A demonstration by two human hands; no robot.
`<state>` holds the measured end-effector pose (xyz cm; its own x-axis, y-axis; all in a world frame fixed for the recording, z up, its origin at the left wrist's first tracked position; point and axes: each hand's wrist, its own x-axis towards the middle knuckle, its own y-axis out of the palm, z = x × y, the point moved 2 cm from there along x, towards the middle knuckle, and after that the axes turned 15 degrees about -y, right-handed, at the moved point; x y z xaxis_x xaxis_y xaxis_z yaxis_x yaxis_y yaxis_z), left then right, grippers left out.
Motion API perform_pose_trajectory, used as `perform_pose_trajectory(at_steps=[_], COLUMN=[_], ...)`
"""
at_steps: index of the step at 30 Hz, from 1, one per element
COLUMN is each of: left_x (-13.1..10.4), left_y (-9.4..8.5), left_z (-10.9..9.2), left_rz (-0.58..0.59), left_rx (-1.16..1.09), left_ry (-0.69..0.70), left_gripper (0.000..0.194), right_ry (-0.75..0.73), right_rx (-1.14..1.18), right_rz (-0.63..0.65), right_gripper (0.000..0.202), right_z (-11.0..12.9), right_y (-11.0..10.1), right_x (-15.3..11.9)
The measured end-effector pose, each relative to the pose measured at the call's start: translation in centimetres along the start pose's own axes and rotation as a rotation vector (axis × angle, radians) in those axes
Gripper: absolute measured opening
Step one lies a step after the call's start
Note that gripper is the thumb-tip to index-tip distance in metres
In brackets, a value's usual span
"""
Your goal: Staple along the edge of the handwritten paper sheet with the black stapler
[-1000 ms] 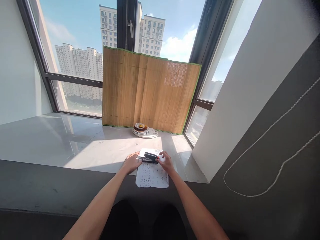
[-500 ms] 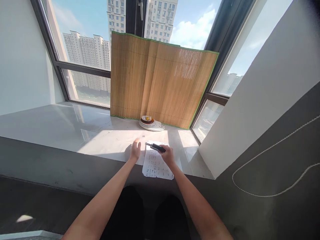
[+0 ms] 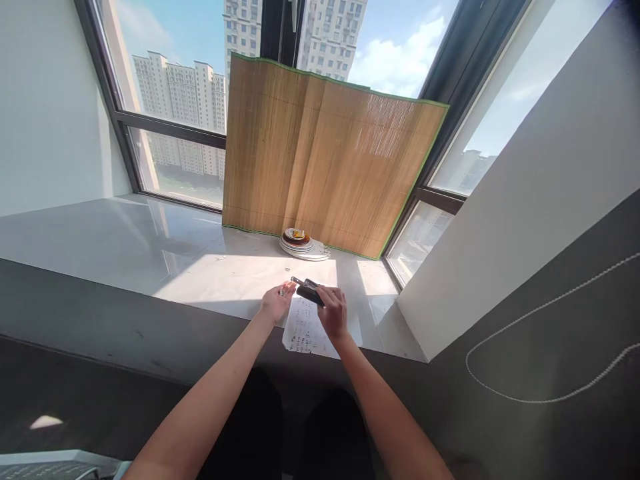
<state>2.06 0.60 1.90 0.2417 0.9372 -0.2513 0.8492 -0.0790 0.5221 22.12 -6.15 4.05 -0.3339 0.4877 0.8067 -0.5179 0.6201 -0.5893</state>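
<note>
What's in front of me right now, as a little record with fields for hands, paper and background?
Right hand: holding the black stapler
Left hand: at the stapler's metal end; contact unclear
Paper: handwritten, overhanging the front edge of the ledge
Plates: stacked on the ledge
Bamboo mat: upright behind the plates, before the window

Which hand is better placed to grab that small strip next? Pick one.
Left, probably: the left hand lies nearer the small strip on the windowsill, while the right hand grips the black stapler. Whether the left is empty is unclear.
</note>
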Motion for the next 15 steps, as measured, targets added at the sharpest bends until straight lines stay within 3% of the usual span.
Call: perform_pose_trajectory(at_steps=[3, 5, 8, 12, 15], left_x=[-0.6, -0.9, -1.3, -1.7, -1.9], left_y=[-0.5, -0.6, -0.5, 0.2, 1.3], left_z=[0.0, -0.1, -0.1, 0.1, 0.2], left_rz=[-0.006, 0.001, 0.022, -0.024, -0.034], left_rx=[-0.142, -0.157, -0.086, 0.122, 0.312], left_ry=[-0.075, -0.077, -0.048, -0.013, 0.046], left_gripper=[0.056, 0.059, 0.047, 0.041, 0.055], right_ry=[0.337, 0.445, 0.547, 0.595, 0.483], right_rx=[0.04, 0.129, 0.216, 0.249, 0.258], right_rz=[-0.12, -0.139, -0.088, 0.019, -0.051], right_gripper=[0.021, 0.02, 0.02, 0.025, 0.038], right_z=[-1.9, -3.0, -4.3, -4.7, -3.6], right_y=[1.2, 2.2, 3.2, 3.1, 1.5], right_x=[-1.2, -2.1, -3.5, -3.8, -2.2])
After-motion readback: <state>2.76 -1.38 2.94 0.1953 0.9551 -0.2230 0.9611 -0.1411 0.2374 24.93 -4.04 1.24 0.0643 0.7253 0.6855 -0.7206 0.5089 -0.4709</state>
